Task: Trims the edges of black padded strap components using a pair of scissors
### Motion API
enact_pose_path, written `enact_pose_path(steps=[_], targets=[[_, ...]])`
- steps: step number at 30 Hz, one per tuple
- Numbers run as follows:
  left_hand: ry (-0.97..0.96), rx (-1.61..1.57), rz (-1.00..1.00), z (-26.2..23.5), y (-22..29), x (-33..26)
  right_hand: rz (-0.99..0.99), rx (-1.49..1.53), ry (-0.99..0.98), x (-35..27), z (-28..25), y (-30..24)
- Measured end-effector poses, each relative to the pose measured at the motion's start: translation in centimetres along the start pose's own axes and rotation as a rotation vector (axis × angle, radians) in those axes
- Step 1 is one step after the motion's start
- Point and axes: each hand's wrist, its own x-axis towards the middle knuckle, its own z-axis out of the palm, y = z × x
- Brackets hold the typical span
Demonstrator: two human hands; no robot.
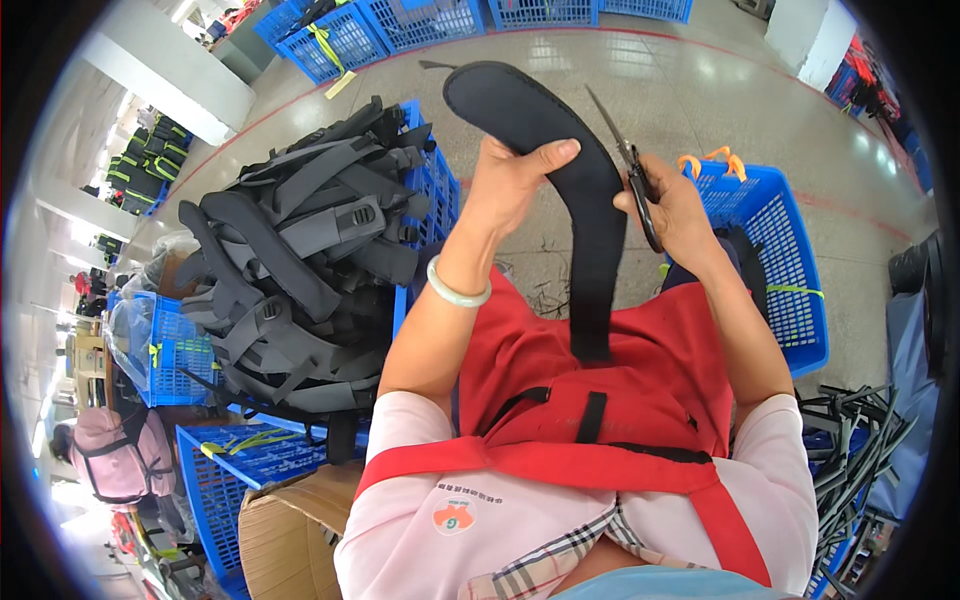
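black curved strap (pixel 560 150) is gripped by left hand (pixel 505 180), frame centre | scissors (pixel 630 165) are clasped in right hand (pixel 675 210) | grey strap pile (pixel 300 260) is heaped centre left

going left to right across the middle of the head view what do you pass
pink backpack → heap of grey and black straps on a blue crate → left hand → curved black padded strap → right hand with scissors → blue basket

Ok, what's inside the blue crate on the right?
Inside the blue crate only mesh walls, a yellow-green strip and orange handles at the far rim show. The right hand with scissors and the forearm cover its near-left part, so the contents there stay hidden.
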Motion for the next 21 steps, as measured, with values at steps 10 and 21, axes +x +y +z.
enact_pose_path(steps=[10,21], targets=[[-0.111,0.34,-0.321,1.0,-7.3,-3.9,-0.091,-0.047,0.107,-0.2,0.3,0.3],[0.033,0.199,-0.152,0.9,-5.9,-5.4,0.123,0.355,0.008,-3.5,1.6,2.2]])
